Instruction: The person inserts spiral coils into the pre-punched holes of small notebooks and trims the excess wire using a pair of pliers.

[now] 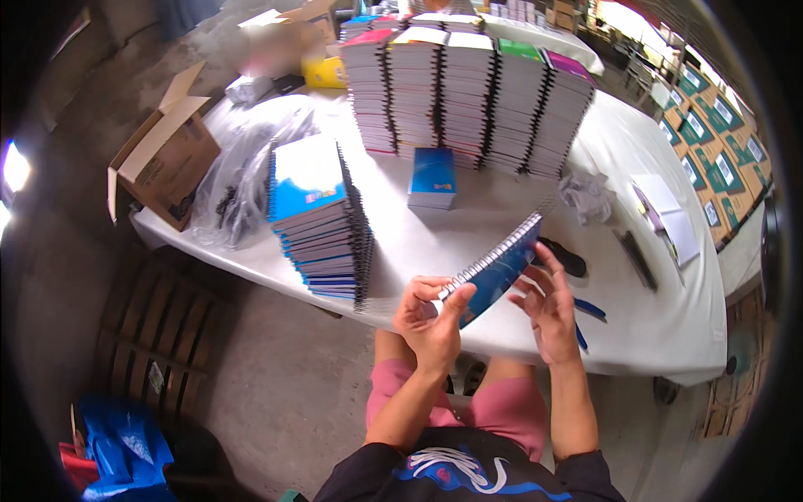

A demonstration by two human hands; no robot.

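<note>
The head camera looked down on a white table (669, 335) with lots of books on it. One blue notebook (503, 272) was up in the air, tilted, above the near edge of the table. It had a curly wire spine (495, 253) along its upper side.

The left hand (431, 322) pinched the low end of the notebook, with the thumb close to the end of the wire. The right hand (548, 305) had its fingers spread and bent, with the tips right by the other side of the cover. I could not tell if they pressed on it.

The step in hand looked like holding one book up and turning or checking it by its wire. The next move seemed to call for a firm left pinch and a soft right hand, so the cover would not bend and the wire would not get squashed.

A tool with blue handles (591, 309) lay just beside the right hand, partly hidden. To the left stood a leaning stack of notebooks (322, 243). A small blue pile (432, 180) sat farther back, in front of a tall row of books (464, 100).
</note>
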